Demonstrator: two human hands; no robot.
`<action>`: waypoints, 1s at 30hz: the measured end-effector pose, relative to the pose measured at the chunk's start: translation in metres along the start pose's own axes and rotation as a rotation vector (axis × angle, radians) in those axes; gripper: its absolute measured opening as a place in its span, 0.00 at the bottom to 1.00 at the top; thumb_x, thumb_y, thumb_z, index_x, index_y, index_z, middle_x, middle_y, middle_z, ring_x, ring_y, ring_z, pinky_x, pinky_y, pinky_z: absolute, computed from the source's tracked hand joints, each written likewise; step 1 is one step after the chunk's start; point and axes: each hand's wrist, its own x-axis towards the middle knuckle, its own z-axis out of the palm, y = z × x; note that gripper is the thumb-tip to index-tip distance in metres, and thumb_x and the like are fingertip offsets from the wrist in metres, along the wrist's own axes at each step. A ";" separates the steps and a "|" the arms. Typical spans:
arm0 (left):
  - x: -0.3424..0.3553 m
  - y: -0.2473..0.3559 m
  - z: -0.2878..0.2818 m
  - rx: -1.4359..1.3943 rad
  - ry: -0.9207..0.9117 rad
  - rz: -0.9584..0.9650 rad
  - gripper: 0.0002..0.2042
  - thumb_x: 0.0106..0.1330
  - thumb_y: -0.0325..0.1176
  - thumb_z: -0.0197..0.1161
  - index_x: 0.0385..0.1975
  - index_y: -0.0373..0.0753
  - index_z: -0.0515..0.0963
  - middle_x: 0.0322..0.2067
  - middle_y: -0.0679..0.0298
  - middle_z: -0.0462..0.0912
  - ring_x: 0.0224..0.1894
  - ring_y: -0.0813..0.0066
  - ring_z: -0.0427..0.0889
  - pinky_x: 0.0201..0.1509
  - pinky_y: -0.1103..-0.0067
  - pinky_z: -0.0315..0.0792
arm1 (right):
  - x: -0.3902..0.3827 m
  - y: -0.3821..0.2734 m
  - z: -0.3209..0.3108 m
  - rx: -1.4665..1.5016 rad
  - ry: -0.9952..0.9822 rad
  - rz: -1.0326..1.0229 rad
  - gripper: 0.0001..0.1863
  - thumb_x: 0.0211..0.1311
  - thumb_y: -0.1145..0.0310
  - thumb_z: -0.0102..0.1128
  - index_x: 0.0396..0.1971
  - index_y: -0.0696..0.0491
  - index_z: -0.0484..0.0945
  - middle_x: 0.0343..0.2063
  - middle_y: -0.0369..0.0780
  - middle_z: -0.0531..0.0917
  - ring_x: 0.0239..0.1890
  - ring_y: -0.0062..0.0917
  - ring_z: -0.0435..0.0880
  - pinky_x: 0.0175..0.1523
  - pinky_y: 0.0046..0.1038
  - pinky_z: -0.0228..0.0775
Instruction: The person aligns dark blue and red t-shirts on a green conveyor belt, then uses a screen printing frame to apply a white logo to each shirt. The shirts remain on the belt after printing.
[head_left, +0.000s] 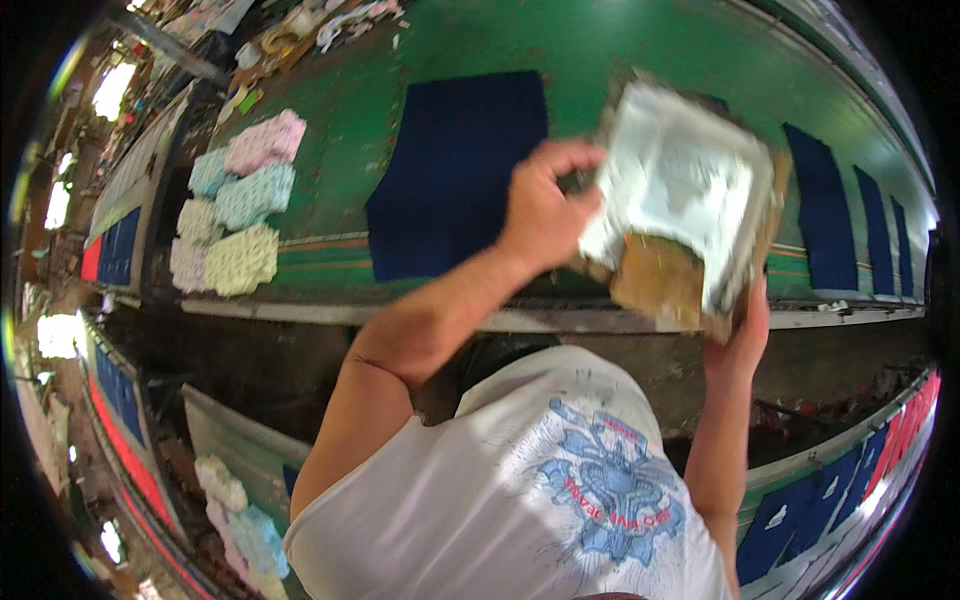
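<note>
Pale frame [682,170], long axis leaning rightward, left hand [545,205] holding its left side; right hand [742,325] holding lower corner

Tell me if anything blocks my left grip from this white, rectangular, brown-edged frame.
Nothing visible: your left grip holds the white, rectangular frame at its left side. The small dark patch there is too blurred to identify.

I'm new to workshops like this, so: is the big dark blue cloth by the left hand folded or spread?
Spread: the dark blue cloth lies flat on the green table, its broad outline showing, no fold visible.
</note>
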 end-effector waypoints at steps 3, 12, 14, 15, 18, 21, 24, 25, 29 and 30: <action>0.013 0.008 -0.064 0.165 0.207 -0.036 0.22 0.59 0.18 0.77 0.55 0.36 0.91 0.61 0.53 0.91 0.62 0.68 0.88 0.72 0.72 0.77 | 0.045 0.010 0.054 -0.156 -0.232 0.004 0.29 0.88 0.54 0.54 0.76 0.58 0.75 0.66 0.41 0.85 0.68 0.29 0.84 0.75 0.35 0.71; -0.063 -0.057 -0.197 0.349 0.415 -0.158 0.20 0.60 0.17 0.71 0.53 0.34 0.90 0.63 0.51 0.88 0.65 0.62 0.87 0.72 0.70 0.76 | 0.038 0.168 0.133 -0.304 -0.311 0.048 0.30 0.82 0.62 0.68 0.75 0.61 0.77 0.65 0.42 0.86 0.64 0.25 0.84 0.71 0.31 0.74; -0.083 -0.084 -0.211 0.371 0.399 -0.170 0.19 0.60 0.17 0.71 0.52 0.34 0.90 0.64 0.50 0.87 0.67 0.61 0.85 0.74 0.70 0.75 | 0.028 0.195 0.130 -0.438 -0.266 0.044 0.30 0.77 0.59 0.71 0.70 0.63 0.82 0.60 0.43 0.89 0.58 0.25 0.85 0.67 0.29 0.76; -0.090 -0.095 -0.216 0.376 0.382 -0.169 0.19 0.60 0.16 0.71 0.52 0.34 0.90 0.65 0.49 0.86 0.69 0.60 0.84 0.74 0.69 0.75 | 0.024 0.204 0.127 -0.476 -0.307 0.013 0.30 0.76 0.58 0.72 0.69 0.63 0.83 0.57 0.43 0.89 0.55 0.25 0.86 0.64 0.30 0.77; -0.111 -0.125 -0.217 0.278 0.349 -0.214 0.17 0.61 0.14 0.70 0.50 0.33 0.90 0.70 0.47 0.82 0.72 0.56 0.82 0.76 0.67 0.74 | 0.014 0.217 0.118 -0.666 -0.302 -0.014 0.28 0.73 0.58 0.74 0.64 0.63 0.85 0.50 0.46 0.90 0.49 0.28 0.88 0.58 0.32 0.80; -0.121 -0.145 -0.214 0.179 0.352 -0.210 0.15 0.61 0.13 0.70 0.48 0.30 0.89 0.71 0.45 0.80 0.74 0.55 0.80 0.79 0.66 0.72 | 0.007 0.221 0.115 -0.775 -0.277 -0.068 0.28 0.73 0.57 0.74 0.63 0.63 0.86 0.51 0.49 0.90 0.50 0.33 0.90 0.59 0.35 0.81; -0.125 -0.157 -0.210 0.103 0.357 -0.194 0.13 0.62 0.12 0.70 0.46 0.29 0.87 0.71 0.43 0.80 0.74 0.55 0.80 0.79 0.66 0.71 | 0.004 0.224 0.113 -0.807 -0.233 -0.054 0.29 0.73 0.56 0.74 0.63 0.62 0.86 0.53 0.50 0.90 0.50 0.35 0.90 0.60 0.35 0.80; -0.125 -0.160 -0.208 0.078 0.359 -0.184 0.13 0.62 0.12 0.70 0.46 0.29 0.87 0.71 0.43 0.80 0.74 0.54 0.80 0.79 0.65 0.71 | 0.004 0.226 0.112 -0.798 -0.223 -0.034 0.30 0.73 0.56 0.74 0.64 0.62 0.85 0.54 0.50 0.90 0.51 0.35 0.90 0.61 0.35 0.80; -0.123 -0.166 -0.201 0.015 0.370 -0.186 0.11 0.61 0.12 0.70 0.42 0.29 0.87 0.71 0.41 0.81 0.74 0.54 0.81 0.78 0.65 0.72 | 0.006 0.226 0.109 -0.823 -0.183 -0.028 0.31 0.73 0.55 0.74 0.66 0.62 0.84 0.57 0.51 0.89 0.54 0.36 0.89 0.62 0.36 0.80; -0.122 -0.167 -0.200 0.025 0.371 -0.232 0.11 0.61 0.13 0.70 0.42 0.29 0.86 0.71 0.41 0.81 0.73 0.54 0.82 0.78 0.65 0.73 | 0.004 0.224 0.110 -0.873 -0.152 0.004 0.32 0.73 0.55 0.75 0.67 0.62 0.84 0.58 0.51 0.89 0.55 0.37 0.89 0.63 0.36 0.79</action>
